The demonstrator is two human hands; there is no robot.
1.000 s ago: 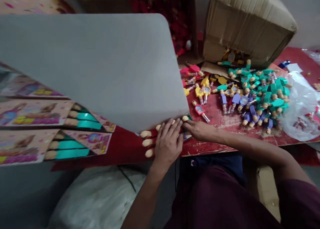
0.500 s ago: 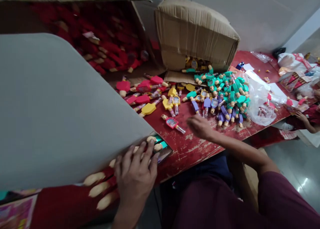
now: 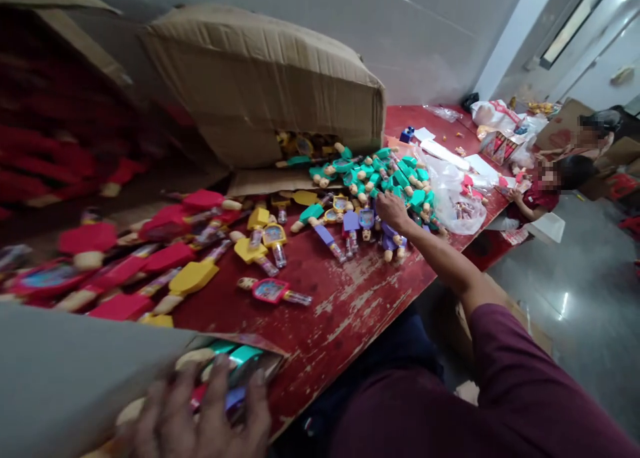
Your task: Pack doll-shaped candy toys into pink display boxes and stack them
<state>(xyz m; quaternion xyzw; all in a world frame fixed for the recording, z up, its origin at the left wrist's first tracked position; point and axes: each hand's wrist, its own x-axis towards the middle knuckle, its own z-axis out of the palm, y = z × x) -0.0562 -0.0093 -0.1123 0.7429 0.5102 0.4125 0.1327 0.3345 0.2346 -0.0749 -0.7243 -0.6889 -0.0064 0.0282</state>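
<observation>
Head-camera view across a worn red-painted table (image 3: 350, 298), the landmark for all positions here, with plastic toy figures holding clear tubes spread over it. The right hand (image 3: 393, 211), extending from a maroon sleeve (image 3: 520, 365), reaches over the table's far half. Its fingers (image 3: 385, 205) are bunched downward at the edge of a heap of teal toy figures (image 3: 375, 178), just above purple toy figures (image 3: 393, 241); whether it grips one cannot be told. The left hand (image 3: 200, 411), blurred at the table's near edge, is open with fingers spread, lying over a bundle of teal and purple toy figures (image 3: 240, 361) beside a grey board (image 3: 60, 378). Yellow toy figures (image 3: 193, 278) and pink toy figures (image 3: 120, 265) lie toward the table's left end, between the hands, and a single pink toy figure (image 3: 270, 291) lies apart from them mid-table. A tipped cardboard carton (image 3: 255, 85) sits at the table's far edge with toys at its mouth. A clear plastic bag (image 3: 455, 205) lies right of the teal heap. A seated co-worker (image 3: 543, 195) is beyond the table's right end.
</observation>
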